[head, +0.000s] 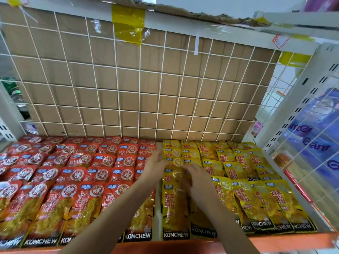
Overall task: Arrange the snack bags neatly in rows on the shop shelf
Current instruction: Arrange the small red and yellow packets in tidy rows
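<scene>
Two hands are resting on the yellow snack bags (176, 208) at the middle of the shelf (275, 239).
The left hand (155, 165) is lying with fingers stretched out on the bags; the right hand (198, 178) is showing blurred, so I cannot tell its grip.

A wire grid (139, 92) is standing before brown cardboard (128, 80); yellow tape (128, 24) is hanging over its top, and a slotted white upright (286, 107) is rising at right.
</scene>
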A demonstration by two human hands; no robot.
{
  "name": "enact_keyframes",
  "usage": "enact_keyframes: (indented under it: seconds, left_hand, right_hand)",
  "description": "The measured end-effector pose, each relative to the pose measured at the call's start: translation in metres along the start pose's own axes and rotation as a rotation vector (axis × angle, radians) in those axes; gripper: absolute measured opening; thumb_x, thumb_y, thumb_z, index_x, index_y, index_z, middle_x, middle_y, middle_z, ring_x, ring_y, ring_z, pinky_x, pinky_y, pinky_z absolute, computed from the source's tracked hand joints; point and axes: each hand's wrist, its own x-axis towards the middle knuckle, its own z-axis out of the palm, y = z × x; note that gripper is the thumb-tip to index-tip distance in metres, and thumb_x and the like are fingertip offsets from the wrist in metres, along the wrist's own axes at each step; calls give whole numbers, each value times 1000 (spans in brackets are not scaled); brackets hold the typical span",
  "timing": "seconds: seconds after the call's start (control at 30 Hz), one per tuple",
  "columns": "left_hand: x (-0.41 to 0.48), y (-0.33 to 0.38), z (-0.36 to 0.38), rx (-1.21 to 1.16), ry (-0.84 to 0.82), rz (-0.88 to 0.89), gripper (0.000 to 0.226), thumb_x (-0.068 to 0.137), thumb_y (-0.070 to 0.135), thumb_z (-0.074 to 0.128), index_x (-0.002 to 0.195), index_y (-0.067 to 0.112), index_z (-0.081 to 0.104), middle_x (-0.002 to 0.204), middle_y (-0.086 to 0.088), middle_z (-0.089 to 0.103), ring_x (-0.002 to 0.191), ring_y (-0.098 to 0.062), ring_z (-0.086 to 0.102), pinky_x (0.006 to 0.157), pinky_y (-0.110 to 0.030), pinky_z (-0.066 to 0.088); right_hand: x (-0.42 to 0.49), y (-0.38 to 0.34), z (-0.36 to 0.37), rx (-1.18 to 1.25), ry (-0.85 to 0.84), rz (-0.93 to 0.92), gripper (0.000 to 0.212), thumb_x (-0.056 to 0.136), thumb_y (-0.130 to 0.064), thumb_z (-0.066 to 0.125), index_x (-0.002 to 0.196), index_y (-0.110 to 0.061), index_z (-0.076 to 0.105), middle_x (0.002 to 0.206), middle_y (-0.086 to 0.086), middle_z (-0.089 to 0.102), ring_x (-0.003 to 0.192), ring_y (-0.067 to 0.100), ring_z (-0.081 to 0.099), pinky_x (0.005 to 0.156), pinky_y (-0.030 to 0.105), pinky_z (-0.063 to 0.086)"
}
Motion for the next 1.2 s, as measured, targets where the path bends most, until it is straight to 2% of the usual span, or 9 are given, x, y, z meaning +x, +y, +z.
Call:
enact_keyframes:
  seconds: [0.1, 0.23, 0.43, 0.6, 0.67, 0.77, 0.87, 1.1, 1.2]
  left_hand:
    - [-4, -7, 8, -204, -8, -138, 43, 97, 16, 41, 139, 21, 36, 115, 2, 58, 90, -9, 56, 73, -25, 47]
    - [-6, -15, 12, -314, -45, -217, 28, 96, 14, 39, 119, 17, 55, 94, -8, 69, 76, -18, 68, 62, -30, 53]
    - [-9, -17, 14, -290, -47, -232, 28, 97, 19, 38, 120, 21, 53, 103, -12, 67, 88, -26, 66, 72, -35, 54]
    - [-13, -19, 17, -226, -23, -247, 33, 96, 30, 39, 128, 28, 49, 116, -11, 62, 107, -31, 59, 96, -50, 46]
    - [-16, -15, 18, -231, -15, -251, 36, 94, 34, 41, 129, 27, 47, 118, -11, 61, 108, -31, 59, 96, -49, 46]
    - [-17, -16, 20, -248, -8, -294, 67, 76, 48, 47, 139, 28, 37, 133, -12, 52, 119, -34, 51, 101, -53, 40]
    - [-15, -22, 21, -272, 20, -282, 62, 81, 51, 45, 137, 25, 39, 129, -12, 55, 117, -33, 53, 100, -53, 42]
    - [-1, -34, 28, -273, 25, -257, 78, 60, 64, 45, 133, 36, 41, 138, -7, 48, 125, -31, 47, 104, -54, 37]
    - [1, -36, 25, -264, 12, -236, 80, 58, 66, 46, 132, 37, 40, 137, -7, 48, 123, -33, 47, 103, -54, 38]
  right_hand:
    - [2, 0, -2, -52, -77, 18, 47, 94, -43, 43, 137, -22, 42, 138, -5, 46, 127, 14, 40, 108, 32, 30]
    - [1, -1, -2, -69, -98, 6, 44, 96, -35, 44, 138, -23, 41, 143, -6, 42, 134, 12, 33, 112, 32, 25]
    - [-1, -2, -7, -140, -128, -28, 42, 97, -34, 42, 137, -25, 41, 144, -7, 41, 135, 11, 32, 111, 31, 21]
    - [1, 0, -6, -133, -130, -56, 39, 96, -33, 44, 134, -27, 45, 139, -7, 48, 130, 12, 40, 110, 31, 28]
    - [1, 0, -6, -120, -128, -54, 41, 96, -35, 44, 135, -25, 44, 139, -6, 47, 130, 13, 40, 109, 31, 28]
    - [4, 0, -6, -78, -113, -14, 48, 95, -41, 45, 140, -23, 38, 142, -4, 44, 131, 15, 38, 109, 32, 30]
    - [12, -1, -7, -74, -137, 41, 53, 94, -42, 47, 142, -22, 34, 143, -2, 42, 133, 16, 36, 110, 35, 30]
    - [18, -7, -3, -133, -158, 47, 53, 95, -42, 43, 143, -22, 30, 147, -3, 36, 137, 15, 28, 111, 35, 22]
    - [18, -6, -2, -9, -102, 60, 54, 93, -40, 48, 141, -21, 34, 145, -2, 39, 134, 15, 33, 109, 31, 26]
